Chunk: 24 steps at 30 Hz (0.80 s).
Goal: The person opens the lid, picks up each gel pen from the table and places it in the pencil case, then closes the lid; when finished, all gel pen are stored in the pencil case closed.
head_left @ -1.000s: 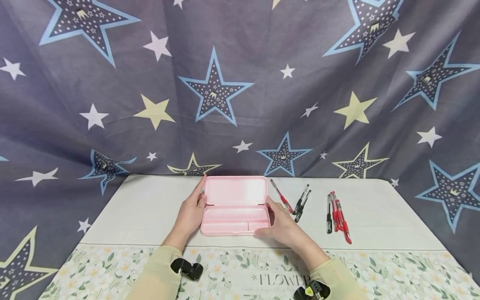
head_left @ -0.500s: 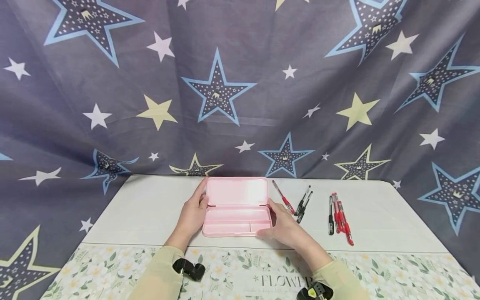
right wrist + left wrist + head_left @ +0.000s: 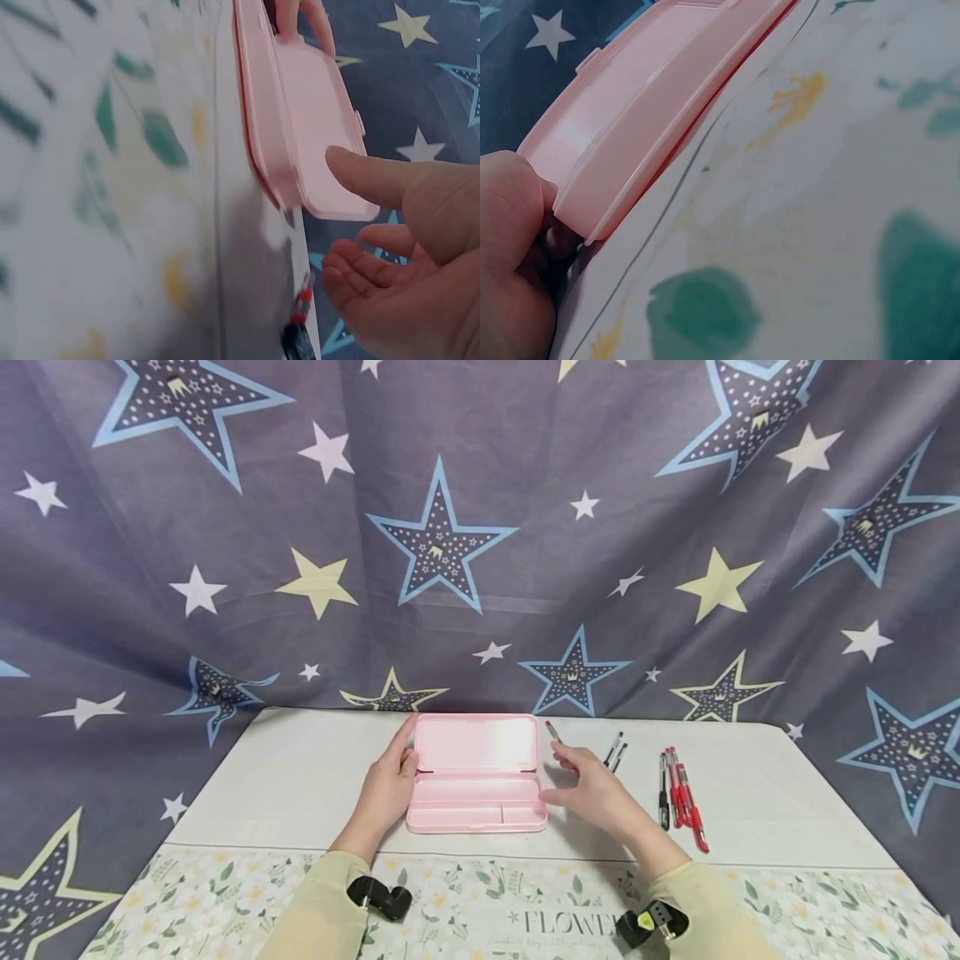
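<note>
A pink pencil case point(image 3: 477, 789) lies with its lid raised and its compartments facing up, nothing inside them. My left hand point(image 3: 386, 789) grips its left side, the fingers reaching along the lid; in the left wrist view the thumb lies at the case's corner. My right hand point(image 3: 596, 793) is just off the case's right side, thumb and fingers spread apart, holding nothing. Beneath and behind it a red pen point(image 3: 552, 732) shows only its end. Two black pens point(image 3: 617, 753) are partly hidden by the same hand.
Farther right, a black pen point(image 3: 663, 793) lies beside several red pens point(image 3: 684, 797). The white table point(image 3: 300, 777) has a flower-print cloth point(image 3: 225, 902) along its front. A dark star-patterned curtain point(image 3: 465, 460) hangs directly behind.
My right hand has let go of the case's right side and moved slightly right, now covering part of the nearby pens. My left hand keeps its place on the case.
</note>
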Motion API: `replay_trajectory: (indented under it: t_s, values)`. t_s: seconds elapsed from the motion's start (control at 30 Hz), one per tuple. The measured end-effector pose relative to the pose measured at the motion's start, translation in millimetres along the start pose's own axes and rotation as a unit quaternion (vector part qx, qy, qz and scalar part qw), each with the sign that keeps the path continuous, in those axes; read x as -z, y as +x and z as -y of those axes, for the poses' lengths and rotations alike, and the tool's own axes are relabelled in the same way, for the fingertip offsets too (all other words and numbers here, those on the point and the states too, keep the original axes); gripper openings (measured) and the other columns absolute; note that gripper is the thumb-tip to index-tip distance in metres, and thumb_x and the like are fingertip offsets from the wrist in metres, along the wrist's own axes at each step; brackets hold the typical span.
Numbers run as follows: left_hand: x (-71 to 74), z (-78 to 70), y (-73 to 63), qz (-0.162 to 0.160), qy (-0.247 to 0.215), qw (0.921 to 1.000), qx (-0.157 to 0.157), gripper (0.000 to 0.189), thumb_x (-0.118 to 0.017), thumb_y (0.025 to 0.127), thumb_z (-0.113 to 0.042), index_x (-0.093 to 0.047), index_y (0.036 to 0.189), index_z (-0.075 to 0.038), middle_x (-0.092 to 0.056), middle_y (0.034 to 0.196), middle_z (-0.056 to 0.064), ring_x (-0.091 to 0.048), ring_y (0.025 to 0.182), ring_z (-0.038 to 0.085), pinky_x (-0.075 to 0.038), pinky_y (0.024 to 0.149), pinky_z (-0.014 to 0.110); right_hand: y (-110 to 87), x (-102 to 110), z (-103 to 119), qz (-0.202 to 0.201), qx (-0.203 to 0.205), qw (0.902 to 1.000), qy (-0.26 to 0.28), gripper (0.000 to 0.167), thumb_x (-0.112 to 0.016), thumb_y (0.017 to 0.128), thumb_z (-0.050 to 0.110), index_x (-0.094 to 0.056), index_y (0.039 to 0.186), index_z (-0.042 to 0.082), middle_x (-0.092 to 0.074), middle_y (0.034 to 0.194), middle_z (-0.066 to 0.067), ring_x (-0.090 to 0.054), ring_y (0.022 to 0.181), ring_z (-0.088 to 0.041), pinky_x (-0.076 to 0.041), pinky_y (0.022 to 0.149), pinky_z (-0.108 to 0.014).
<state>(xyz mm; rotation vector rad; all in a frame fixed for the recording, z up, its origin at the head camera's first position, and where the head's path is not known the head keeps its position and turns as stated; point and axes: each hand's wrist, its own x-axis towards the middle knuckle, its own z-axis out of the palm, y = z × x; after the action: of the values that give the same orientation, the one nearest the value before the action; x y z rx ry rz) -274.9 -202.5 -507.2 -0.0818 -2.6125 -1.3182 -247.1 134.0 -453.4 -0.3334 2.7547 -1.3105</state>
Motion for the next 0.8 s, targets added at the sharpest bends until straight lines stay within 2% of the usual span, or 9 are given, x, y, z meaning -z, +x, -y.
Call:
replay_trajectory:
  t_s: [0.13, 0.4, 0.67, 0.8]
  values:
    - [1.0, -0.3, 0.3, 0.001, 0.000, 1.0000, 0.001, 0.064, -0.051, 0.117, -0.012, -0.033, 0.176, -0.027, -0.059, 0.089, 0.005, -0.059, 0.089, 0.030, -0.046, 0.091, 0.050, 7.7, 11.6, -5.2, -0.018, 0.027, 0.9993, -0.020, 0.075, -0.087, 0.096, 0.012, -0.052, 0.160, -0.004, -0.057, 0.151, -0.027, -0.057, 0.138, -0.049, -0.044, 0.117, -0.061]
    - [0.7, -1.5, -0.4, 0.005, -0.002, 0.9999, 0.009, 0.065, -0.051, 0.117, -0.014, -0.032, 0.176, -0.033, -0.059, 0.090, 0.005, -0.058, 0.086, 0.029, -0.045, 0.089, 0.048, 23.1, 30.0, -18.5, -0.034, 0.056, 0.9943, -0.084, 0.058, -0.073, 0.106, 0.005, -0.055, 0.160, -0.002, -0.054, 0.156, -0.027, -0.054, 0.139, -0.052, -0.046, 0.112, -0.064]
    - [0.9, -2.4, 0.4, 0.002, -0.002, 1.0000, 0.007, 0.066, -0.051, 0.117, -0.012, -0.032, 0.176, -0.031, -0.055, 0.087, 0.005, -0.054, 0.078, 0.025, -0.044, 0.085, 0.046, 38.1, 38.8, -36.8, -0.049, 0.113, 0.9877, -0.096, 0.052, -0.072, 0.103, -0.004, -0.060, 0.154, -0.004, -0.056, 0.152, -0.031, -0.054, 0.141, -0.052, -0.045, 0.113, -0.066]
    - [0.8, -2.1, -0.5, 0.000, 0.000, 1.0000, 0.005, 0.065, -0.051, 0.117, -0.011, -0.032, 0.176, -0.031, -0.054, 0.086, 0.004, -0.053, 0.077, 0.024, -0.044, 0.083, 0.046, 43.8, 41.8, -46.5, -0.049, 0.127, 0.9851, -0.105, 0.053, -0.073, 0.101, -0.006, -0.062, 0.153, -0.002, -0.059, 0.149, -0.030, -0.054, 0.140, -0.053, -0.044, 0.113, -0.067]
